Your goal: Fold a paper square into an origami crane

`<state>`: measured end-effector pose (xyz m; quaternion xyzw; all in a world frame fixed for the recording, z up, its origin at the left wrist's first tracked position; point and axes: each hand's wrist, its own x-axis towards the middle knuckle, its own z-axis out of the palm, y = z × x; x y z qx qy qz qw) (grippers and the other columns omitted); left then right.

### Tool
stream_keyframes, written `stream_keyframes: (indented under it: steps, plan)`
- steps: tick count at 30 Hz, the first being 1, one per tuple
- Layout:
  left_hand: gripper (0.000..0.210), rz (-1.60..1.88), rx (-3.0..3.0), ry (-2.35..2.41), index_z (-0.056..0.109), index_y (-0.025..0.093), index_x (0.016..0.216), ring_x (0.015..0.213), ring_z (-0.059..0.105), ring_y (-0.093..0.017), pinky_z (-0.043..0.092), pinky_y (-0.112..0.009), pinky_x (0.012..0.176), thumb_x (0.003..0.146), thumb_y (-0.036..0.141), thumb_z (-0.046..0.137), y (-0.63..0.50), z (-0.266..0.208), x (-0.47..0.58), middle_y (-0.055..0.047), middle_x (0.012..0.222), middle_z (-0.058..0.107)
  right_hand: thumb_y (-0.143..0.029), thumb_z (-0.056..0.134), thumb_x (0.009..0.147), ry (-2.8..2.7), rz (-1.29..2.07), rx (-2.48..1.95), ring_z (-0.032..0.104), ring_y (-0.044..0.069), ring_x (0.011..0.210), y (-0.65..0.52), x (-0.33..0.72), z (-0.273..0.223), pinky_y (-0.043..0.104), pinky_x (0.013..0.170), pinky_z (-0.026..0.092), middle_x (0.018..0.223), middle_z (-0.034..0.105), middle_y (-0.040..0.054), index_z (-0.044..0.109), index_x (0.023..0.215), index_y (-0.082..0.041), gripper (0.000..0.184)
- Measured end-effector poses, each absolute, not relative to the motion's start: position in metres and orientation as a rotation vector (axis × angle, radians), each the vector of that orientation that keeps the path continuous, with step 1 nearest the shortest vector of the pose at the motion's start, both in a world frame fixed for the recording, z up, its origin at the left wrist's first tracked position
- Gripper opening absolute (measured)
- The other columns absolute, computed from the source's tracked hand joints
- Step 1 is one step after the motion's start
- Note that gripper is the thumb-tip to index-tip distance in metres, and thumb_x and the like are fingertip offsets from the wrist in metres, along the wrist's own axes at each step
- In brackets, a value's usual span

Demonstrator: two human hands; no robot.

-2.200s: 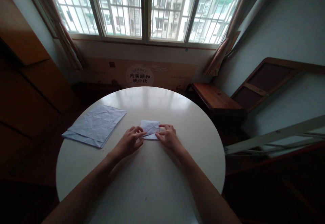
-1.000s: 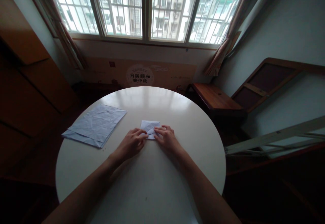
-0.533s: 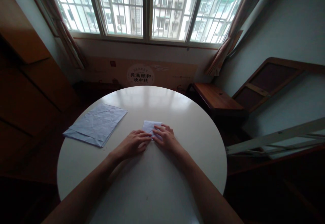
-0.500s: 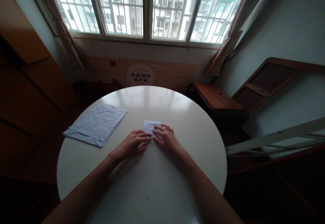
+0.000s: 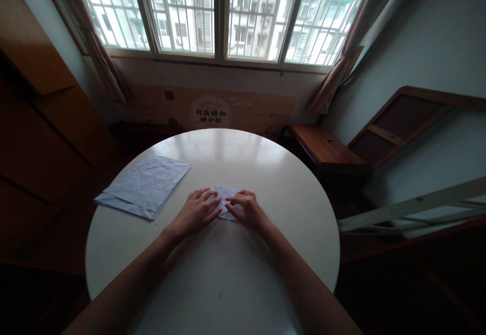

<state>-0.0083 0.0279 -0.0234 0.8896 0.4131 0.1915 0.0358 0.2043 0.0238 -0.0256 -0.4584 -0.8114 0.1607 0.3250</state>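
A small folded sheet of pale paper [image 5: 225, 192] lies on the white round table between my hands, with creases showing on it. My left hand [image 5: 198, 207] rests over its left side, fingers spread and fairly flat, their tips on the paper. Over the right side, my right hand [image 5: 248, 209] has bent fingers, with thumb and forefinger close together at a fold near the middle. Both hands hide much of the sheet's edges.
The round table [image 5: 228, 269] fills the middle of the view. A stack of larger creased paper sheets [image 5: 146, 185] lies at its left, overhanging the rim. A low wooden stool or bench [image 5: 326, 145] stands beyond the right edge, and a barred window [image 5: 182, 16] is ahead.
The folded paper has turned and shifted slightly towards me. My left hand has flattened onto its left side, while the right hand's fingers have drawn together into a pinch.
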Motion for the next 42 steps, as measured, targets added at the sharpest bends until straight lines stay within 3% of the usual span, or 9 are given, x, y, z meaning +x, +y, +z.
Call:
stream_keyframes:
  steps: [5,14,18,25,33,37,42]
  plan:
    - [0.042,0.541,2.725,1.246,0.056,0.026,0.126,0.121,0.048,-0.026,0.034,-0.046,0.104,0.089,0.046,0.05,0.028,-0.027,-0.009,-0.009,0.132,0.053,-0.027,0.061,0.085,-2.044,0.359,-1.349,0.057,0.019,0.09,0.027,0.207,-0.026,0.034,0.088,0.036,0.086,0.069,0.0036,0.071,0.1,-0.023,0.019]
    - [0.04,0.414,2.717,1.15,0.049,0.036,0.132,0.133,0.037,-0.026,0.025,-0.055,0.109,0.093,0.027,0.044,0.027,-0.028,-0.008,-0.007,0.142,0.044,-0.036,0.06,0.083,-1.864,0.199,-1.833,0.051,0.024,0.097,0.029,0.216,-0.025,0.035,0.085,0.036,0.099,0.062,0.0079,0.069,0.106,-0.023,0.028]
    - [0.04,0.412,2.695,1.16,0.049,0.037,0.132,0.134,0.036,-0.026,0.023,-0.056,0.109,0.093,0.029,0.044,0.027,-0.028,-0.008,-0.006,0.142,0.044,-0.037,0.061,0.083,-1.88,0.218,-1.857,0.05,0.023,0.097,0.028,0.214,-0.024,0.034,0.085,0.034,0.097,0.062,0.0066,0.071,0.098,-0.024,0.022]
    - [0.044,0.421,2.643,1.142,0.053,0.031,0.129,0.135,0.034,-0.028,0.021,-0.056,0.11,0.088,0.049,0.051,0.025,-0.022,-0.007,-0.009,0.143,0.044,-0.033,0.061,0.082,-1.879,0.212,-1.807,0.052,0.023,0.095,0.028,0.213,-0.023,0.034,0.083,0.034,0.092,0.063,0.0062,0.071,0.088,-0.022,0.016]
    - [0.029,0.519,2.64,1.157,0.06,0.025,0.111,0.133,0.035,-0.027,0.025,-0.054,0.109,0.091,0.042,0.049,0.026,-0.027,-0.009,-0.008,0.138,0.048,-0.029,0.058,0.084,-1.889,0.386,-1.56,0.058,0.018,0.08,0.032,0.211,-0.027,0.03,0.078,0.039,0.076,0.064,0.0032,0.067,0.073,-0.02,0.017]
    - [0.028,0.61,2.642,1.186,0.06,0.026,0.116,0.125,0.041,-0.025,0.033,-0.048,0.106,0.09,0.034,0.052,0.027,-0.026,-0.011,-0.007,0.133,0.05,-0.028,0.06,0.083,-1.922,0.396,-1.494,0.058,0.017,0.08,0.033,0.211,-0.028,0.031,0.078,0.041,0.078,0.064,0.0037,0.071,0.084,-0.021,0.013]
    - [0.027,0.696,2.575,1.132,0.062,0.025,0.113,0.112,0.049,-0.021,0.042,-0.039,0.099,0.091,0.019,0.047,0.031,-0.025,-0.013,-0.006,0.12,0.058,-0.024,0.063,0.08,-2.005,0.409,-1.423,0.058,0.02,0.094,0.032,0.212,-0.032,0.034,0.087,0.042,0.097,0.065,0.0063,0.071,0.1,-0.023,0.021]
